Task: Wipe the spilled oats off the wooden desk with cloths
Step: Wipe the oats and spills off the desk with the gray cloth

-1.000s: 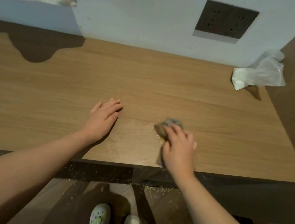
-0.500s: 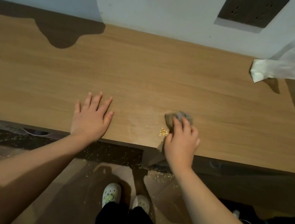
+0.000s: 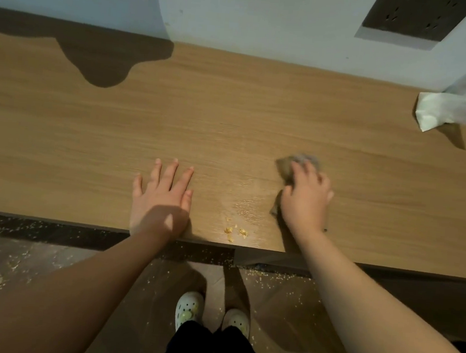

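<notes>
Oats [image 3: 234, 230] lie near the front edge of the desk [image 3: 232, 106], seven o'clock from the cloth [image 3: 298, 162] gripped by the right hand [image 3: 305, 202]; the left hand [image 3: 162, 195] rests flat (bracing). Sweep there, pressing evenly.

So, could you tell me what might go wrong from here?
The small cluster of yellow oat flakes lies at the front edge of the light wooden desk; a pull toward the person could drop it onto the oat-strewn floor. The crumpled grey cloth under the right hand sits beyond the flakes, so a stroke may miss them.
</notes>
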